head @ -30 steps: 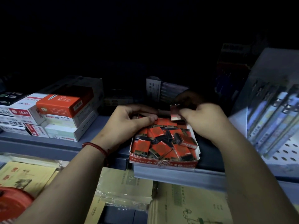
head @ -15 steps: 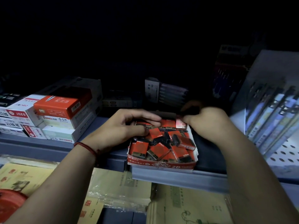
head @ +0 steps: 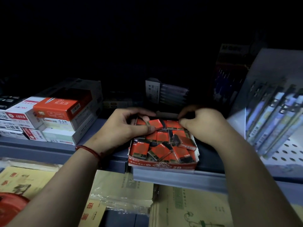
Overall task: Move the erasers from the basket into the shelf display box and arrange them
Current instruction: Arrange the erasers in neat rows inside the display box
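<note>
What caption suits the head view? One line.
Left hand and right hand arrange red erasers in the shelf display box.

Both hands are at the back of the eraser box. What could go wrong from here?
1. The display box sits right at the front edge of the shelf. A shove from the right hand at its back could slide it off onto the paper packs below.
2. The erasers in front lie loose and tilted, about level with the low rim. Pressing in the eraser that the left hand pinches may tip some over.
</note>
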